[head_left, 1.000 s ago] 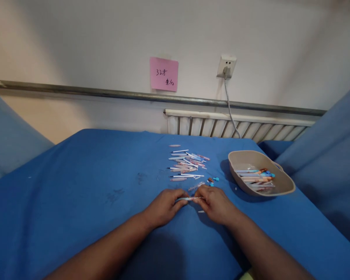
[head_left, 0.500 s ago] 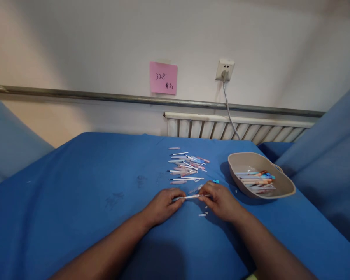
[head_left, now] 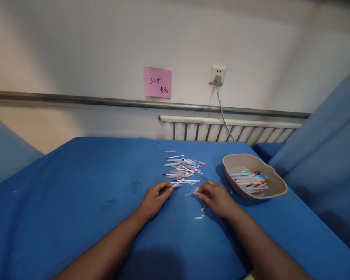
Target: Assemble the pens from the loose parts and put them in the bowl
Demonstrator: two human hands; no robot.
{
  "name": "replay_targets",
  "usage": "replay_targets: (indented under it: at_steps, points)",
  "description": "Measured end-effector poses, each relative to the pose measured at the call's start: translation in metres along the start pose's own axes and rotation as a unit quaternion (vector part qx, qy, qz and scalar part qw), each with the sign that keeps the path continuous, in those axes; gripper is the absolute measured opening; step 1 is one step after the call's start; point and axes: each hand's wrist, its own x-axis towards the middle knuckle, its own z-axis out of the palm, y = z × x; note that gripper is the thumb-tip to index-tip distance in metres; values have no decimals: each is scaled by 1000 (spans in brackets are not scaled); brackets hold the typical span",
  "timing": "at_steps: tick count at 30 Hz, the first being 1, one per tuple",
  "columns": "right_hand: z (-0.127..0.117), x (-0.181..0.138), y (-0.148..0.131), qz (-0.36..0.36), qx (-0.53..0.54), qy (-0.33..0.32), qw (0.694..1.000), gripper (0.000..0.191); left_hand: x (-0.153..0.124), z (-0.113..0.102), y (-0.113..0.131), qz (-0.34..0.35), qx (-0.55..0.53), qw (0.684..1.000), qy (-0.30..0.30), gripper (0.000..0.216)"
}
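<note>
My left hand (head_left: 156,197) pinches a slim white pen refill (head_left: 178,182) between thumb and forefinger, its far end angled up to the right over the nearest pen parts. To the right, my right hand (head_left: 216,197) has its fingers closed at small clear pen parts (head_left: 191,193); what lies in its fingertips is partly hidden. Just beyond both hands spreads a loose pile of pen barrels and white refills (head_left: 182,166), several with dark tips. Small white pieces (head_left: 198,217) lie near my right hand, with a blue piece (head_left: 209,211) beside its palm.
A beige basket (head_left: 231,163) holding several pens (head_left: 249,179) stands at the right on the blue-covered table (head_left: 76,202). Behind are a radiator (head_left: 210,130), a metal rail (head_left: 111,102), a plugged socket (head_left: 217,75) and a pink note (head_left: 158,82). Blue curtains (head_left: 323,155) hang at the sides.
The white stick that spanned both hands is now in my left hand alone, which has moved up and left. My hands are farther apart. The view has shifted slightly.
</note>
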Motion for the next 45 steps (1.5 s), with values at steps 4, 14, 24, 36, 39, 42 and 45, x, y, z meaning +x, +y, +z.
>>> replay_targets:
  at_steps: [4,14,24,36,39,42,45]
  points:
    - [6,1,-3,-5,-26,-21,999,7,4,2,-5,-42,-64,997,31,35]
    - [10,5,7,24,-4,48,999,13,4,2,-5,-43,-76,995,37,35]
    - [15,24,8,32,-89,46,994,21,5,2,-7,-38,-95,994,46,36]
    - [19,73,-12,-37,-186,-38,981,26,6,2,-10,-21,-106,993,52,30]
    - [20,78,-15,-43,-215,-54,974,26,7,3,-12,-20,-111,992,56,29]
    - [21,84,-18,-44,-243,-73,966,24,7,3,-14,-18,-113,992,60,30]
    - [22,87,-18,-37,-267,-83,959,25,7,3,-13,-15,-111,992,61,30]
